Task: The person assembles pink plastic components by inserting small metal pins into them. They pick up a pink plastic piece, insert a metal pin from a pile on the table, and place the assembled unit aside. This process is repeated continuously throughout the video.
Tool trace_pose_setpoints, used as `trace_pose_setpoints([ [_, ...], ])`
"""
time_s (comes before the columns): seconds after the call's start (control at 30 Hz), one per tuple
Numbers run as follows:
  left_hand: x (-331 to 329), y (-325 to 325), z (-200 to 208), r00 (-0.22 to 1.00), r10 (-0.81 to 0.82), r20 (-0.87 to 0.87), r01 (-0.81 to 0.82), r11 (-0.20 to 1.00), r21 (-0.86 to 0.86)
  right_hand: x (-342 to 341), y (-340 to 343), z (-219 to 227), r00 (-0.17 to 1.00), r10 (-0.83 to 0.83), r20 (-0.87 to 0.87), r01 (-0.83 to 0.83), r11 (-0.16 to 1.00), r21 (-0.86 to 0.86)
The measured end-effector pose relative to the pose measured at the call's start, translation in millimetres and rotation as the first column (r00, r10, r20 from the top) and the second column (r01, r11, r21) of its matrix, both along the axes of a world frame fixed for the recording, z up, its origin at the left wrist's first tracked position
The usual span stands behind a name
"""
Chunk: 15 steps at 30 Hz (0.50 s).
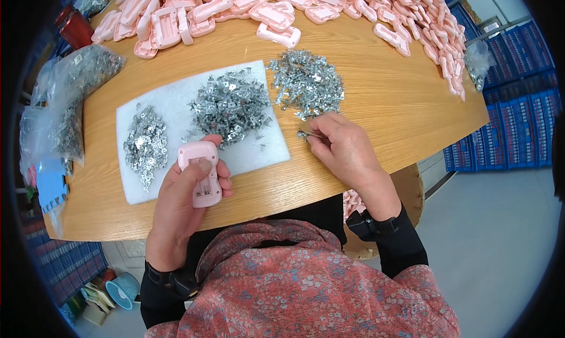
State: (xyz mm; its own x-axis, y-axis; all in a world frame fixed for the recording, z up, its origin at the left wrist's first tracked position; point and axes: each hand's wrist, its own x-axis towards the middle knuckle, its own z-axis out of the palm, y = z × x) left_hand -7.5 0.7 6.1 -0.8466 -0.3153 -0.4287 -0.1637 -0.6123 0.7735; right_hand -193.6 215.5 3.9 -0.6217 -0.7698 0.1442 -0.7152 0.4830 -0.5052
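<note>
My left hand [197,182] is closed around a pink plastic casing [200,155] with an open battery compartment, its thumb lying over the recess. Small metal pieces show at the compartment's lower end. Over the wood to the right, my right hand [341,146] pinches a small metal piece [302,135] at its fingertips; its exact shape is too small to tell. Just beyond that hand lies a heap of small silvery metal contacts [309,82]. A white foam sheet [176,90] carries a larger heap of metal contacts [229,108] and a smaller pile of flat metal contacts [145,143].
Many pink casings [273,14] are piled along the table's [376,102] far edge and right side. Bags of metal parts [73,90] stand at the left, near a red container [76,30]. Blue racks [506,132] line the right; a blue basket [122,291] sits lower left.
</note>
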Motion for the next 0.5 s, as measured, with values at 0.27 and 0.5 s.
trace_pose_setpoints([
  [0.27, -3.9, 3.6, 5.0, 1.000, -0.031, 0.001, 0.031, 1.000, 0.001, -2.7, 14.4, 0.4, 0.973, -0.126, 0.193, 0.147, 0.985, -0.095],
  [0.5, -9.2, 11.0, 6.5, 0.998, -0.062, -0.003, 0.062, 0.998, -0.004, -0.7, 19.8, 0.2, 0.985, -0.095, 0.143, 0.104, 0.993, -0.059],
])
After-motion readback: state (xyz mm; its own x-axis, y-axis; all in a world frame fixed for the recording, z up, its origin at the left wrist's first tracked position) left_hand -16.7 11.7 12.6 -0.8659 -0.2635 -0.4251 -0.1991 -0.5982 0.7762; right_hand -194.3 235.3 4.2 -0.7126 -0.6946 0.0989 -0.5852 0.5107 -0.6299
